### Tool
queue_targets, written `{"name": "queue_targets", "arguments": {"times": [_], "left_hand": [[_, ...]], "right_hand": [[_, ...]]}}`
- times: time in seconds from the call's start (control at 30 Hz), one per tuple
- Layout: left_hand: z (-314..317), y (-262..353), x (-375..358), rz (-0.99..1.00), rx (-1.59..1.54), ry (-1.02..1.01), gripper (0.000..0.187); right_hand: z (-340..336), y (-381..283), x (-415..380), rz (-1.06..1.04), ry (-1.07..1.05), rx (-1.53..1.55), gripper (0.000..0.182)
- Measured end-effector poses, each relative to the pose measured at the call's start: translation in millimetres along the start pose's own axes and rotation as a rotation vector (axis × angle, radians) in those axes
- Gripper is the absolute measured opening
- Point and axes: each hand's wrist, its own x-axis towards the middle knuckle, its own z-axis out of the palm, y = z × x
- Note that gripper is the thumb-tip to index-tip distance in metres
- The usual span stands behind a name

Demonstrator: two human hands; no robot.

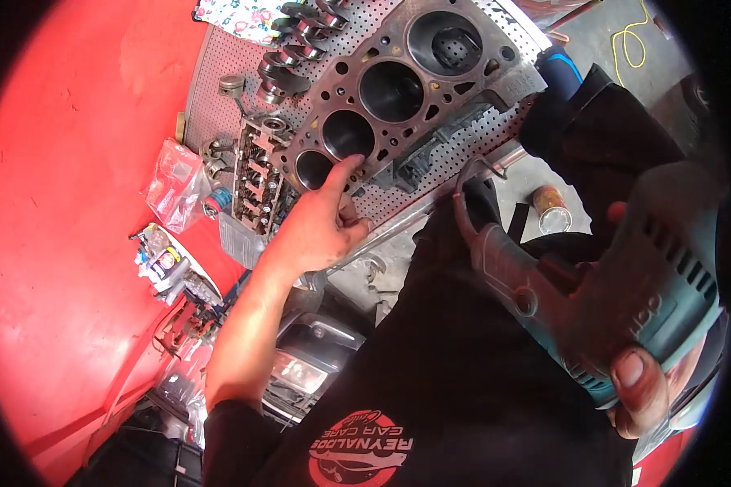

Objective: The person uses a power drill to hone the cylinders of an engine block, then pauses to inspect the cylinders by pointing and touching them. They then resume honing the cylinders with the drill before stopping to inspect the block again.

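Observation:
An engine block [349,96] with several round bores lies on a perforated metal table [223,58]. My left hand [321,219] is over its near edge, index finger stretched out with the tip at the rim of a bore, the other fingers loosely bent; it holds nothing. At the right, my right hand [646,394] is wrapped round a teal power drill [601,300], its thumb on the body and most fingers hidden behind. The drill's narrow end points up and left, toward the table edge. A cylinder head [256,183] lies left of the block.
A crankshaft [288,57] and a piston with rod [232,88] lie behind the cylinder head. A clear plastic bag [175,183] is at the left. Below the table edge, a can [551,213] stands on the floor. A yellow cord [628,42] lies at the upper right.

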Motion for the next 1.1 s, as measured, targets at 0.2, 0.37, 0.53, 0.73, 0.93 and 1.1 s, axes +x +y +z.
{"name": "queue_targets", "arguments": {"times": [0.2,0.37,0.53,0.73,0.93,1.1], "left_hand": [[-47.8,-4.1,20.8,0.172,1.116,0.138,0.075],[-59.7,-12.1,24.1,0.238,1.168,0.146,0.080],[-7.5,-9.0,1.5,-0.065,0.062,-0.062,0.095],[15.1,-10.7,9.8,-0.079,-0.413,0.030,0.082],[-42.4,3.6,32.9,-0.040,0.880,0.019,0.069],[-40.4,9.5,27.1,-0.031,0.827,-0.060,0.073]], "right_hand": [[5.2,-3.7,2.7,0.009,0.007,0.026,0.101],[8.7,-2.0,-4.9,0.025,0.016,0.051,0.101],[12.7,-4.0,1.3,0.027,0.026,0.077,0.101],[20.3,-6.3,10.6,0.011,0.029,0.088,0.100],[24.1,-4.5,-1.0,0.020,0.010,0.096,0.100],[26.7,-4.8,-3.1,0.025,0.017,0.110,0.100]]}}
